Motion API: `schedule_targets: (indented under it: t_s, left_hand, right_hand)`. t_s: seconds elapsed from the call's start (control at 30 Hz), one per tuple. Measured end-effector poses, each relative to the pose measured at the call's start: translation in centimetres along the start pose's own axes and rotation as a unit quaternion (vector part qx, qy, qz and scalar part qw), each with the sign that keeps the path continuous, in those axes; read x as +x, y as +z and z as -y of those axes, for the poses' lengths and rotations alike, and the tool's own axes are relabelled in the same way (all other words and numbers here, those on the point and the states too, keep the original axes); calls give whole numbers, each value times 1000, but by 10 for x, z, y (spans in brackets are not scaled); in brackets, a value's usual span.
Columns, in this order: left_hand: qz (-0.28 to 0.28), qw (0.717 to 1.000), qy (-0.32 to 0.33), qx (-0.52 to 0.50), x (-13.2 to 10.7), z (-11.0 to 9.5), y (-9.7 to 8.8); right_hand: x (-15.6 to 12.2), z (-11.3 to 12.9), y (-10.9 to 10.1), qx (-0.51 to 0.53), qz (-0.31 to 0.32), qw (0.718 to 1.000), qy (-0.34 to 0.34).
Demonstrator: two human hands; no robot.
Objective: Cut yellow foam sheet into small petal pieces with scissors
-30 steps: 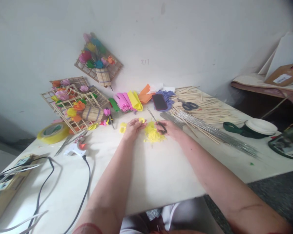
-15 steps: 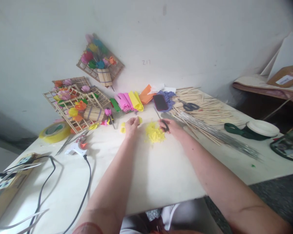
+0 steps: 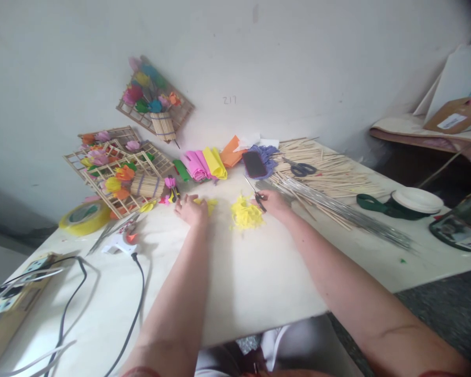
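While my right hand (image 3: 273, 204) grips scissors (image 3: 259, 199), my left hand (image 3: 192, 210), fingers loosely spread, partly hides yellow pieces (image 3: 211, 206), nine o'clock from thin, tangled shreds (image 3: 246, 214); at eleven, a ribbed stick basket (image 3: 163, 126) holds bright flowers (image 3: 155, 106).

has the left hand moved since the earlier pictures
Yes. Judged against the phone, the left hand has moved to the left, farther from it, and is now beside the yellow pieces.
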State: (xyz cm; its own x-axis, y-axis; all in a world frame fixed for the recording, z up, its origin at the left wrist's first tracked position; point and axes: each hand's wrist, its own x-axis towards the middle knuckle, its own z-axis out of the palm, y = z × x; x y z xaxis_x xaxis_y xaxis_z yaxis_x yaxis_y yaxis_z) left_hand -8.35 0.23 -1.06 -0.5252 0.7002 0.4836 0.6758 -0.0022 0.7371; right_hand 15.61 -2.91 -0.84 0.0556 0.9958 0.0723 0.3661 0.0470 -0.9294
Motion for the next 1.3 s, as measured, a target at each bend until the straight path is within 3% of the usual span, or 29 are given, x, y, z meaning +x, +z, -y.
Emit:
schedule_targets:
  t_s: [0.1, 0.27, 0.33, 0.5, 0.67, 0.83, 0.97, 1.1, 1.3]
  left_hand:
    - [7, 998, 65, 19, -5, -8, -2]
    - [210, 960, 187, 10, -17, -25, 3]
    - [240, 945, 220, 19, -21, -28, 7]
    - [239, 940, 241, 40, -25, -28, 9]
    - [241, 935, 253, 58, -27, -31, 6]
    - [298, 884, 361, 17, -34, -40, 4]
    - [358, 850, 383, 41, -40, -44, 6]
    - [367, 850, 377, 33, -41, -43, 7]
    - [350, 872, 339, -34, -39, -36, 12]
  right_hand:
    - [0, 0, 1, -10, -17, 1000, -7]
    - [-2, 2, 3, -17, -11, 1000, 1]
    - [-3, 4, 2, -21, -17, 1000, -3]
    - [-8, 11, -1, -65, -10, 998, 16]
    - [-15, 20, -2, -184, 6, 983, 24]
    - [-16, 21, -1, -259, -4, 966, -1]
    - [-15, 18, 1, -268, -7, 963, -14]
    - [-15, 19, 3, -276, -21, 961, -24]
    - [-13, 17, 4, -197, -23, 979, -38]
